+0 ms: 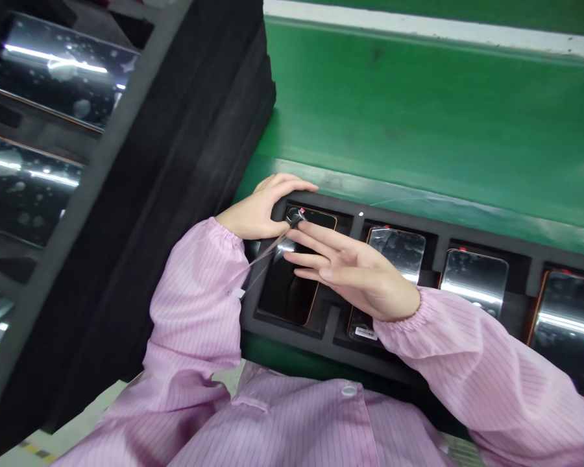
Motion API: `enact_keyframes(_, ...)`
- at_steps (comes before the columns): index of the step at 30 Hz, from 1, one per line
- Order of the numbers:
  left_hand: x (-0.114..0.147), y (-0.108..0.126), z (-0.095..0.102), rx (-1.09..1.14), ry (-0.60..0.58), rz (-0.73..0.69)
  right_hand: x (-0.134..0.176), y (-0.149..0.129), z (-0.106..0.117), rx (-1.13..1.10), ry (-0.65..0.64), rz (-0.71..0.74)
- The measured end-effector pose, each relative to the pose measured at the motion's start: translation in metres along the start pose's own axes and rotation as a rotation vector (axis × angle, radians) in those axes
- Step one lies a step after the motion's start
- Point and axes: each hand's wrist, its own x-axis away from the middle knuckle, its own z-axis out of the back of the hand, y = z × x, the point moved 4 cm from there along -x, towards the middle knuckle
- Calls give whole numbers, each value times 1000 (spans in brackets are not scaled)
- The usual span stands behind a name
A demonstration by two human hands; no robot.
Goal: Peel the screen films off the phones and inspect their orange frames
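A phone (289,285) with a dark glossy screen and orange edge lies in the leftmost slot of a black foam tray (331,324). My left hand (263,207) is at the tray's left back corner, fingers stretched along the rim and thumb apart, over the phone's top end. My right hand (360,269) hovers above the phone with fingers extended and spread, its fingertips close to my left thumb. A thin clear film (265,254) with a white tab runs from between the thumb and fingertips towards my left sleeve. Which hand bears the film, I cannot tell.
More film-covered phones lie rightward in the tray, including one phone (396,250) beside my right hand. At left rises a tall stack of black foam trays (194,155), with phones (63,71) in the top one. Behind is a green work surface (418,117).
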Motion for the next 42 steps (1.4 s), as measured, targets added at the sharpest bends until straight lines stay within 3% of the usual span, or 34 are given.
enact_keyframes(4,0,1,0,3,3,-15,1,-5,0,56,-16,29)
enact_keyframes(8,0,0,0,-8,-2,-4,6,-14,3,266,-13,85)
enact_keyframes(11,0,1,0,-10,-15,-2,21,-37,13,569,103,115)
enact_keyframes(16,-1,0,0,-4,-47,34,62,-80,47,1116,405,184)
enact_keyframes(19,-1,-1,0,3,-42,64,82,-78,70,1485,473,134)
enact_keyframes(22,-1,-1,0,12,-11,103,90,-63,86,1720,456,109)
enact_keyframes(26,-2,-2,0,17,27,140,88,-49,90,1801,411,131)
enact_keyframes(34,-5,-4,-2,-14,69,141,72,-44,73,2033,588,240)
enact_keyframes(42,-6,-6,-2,-32,86,148,66,-31,76,1800,553,308)
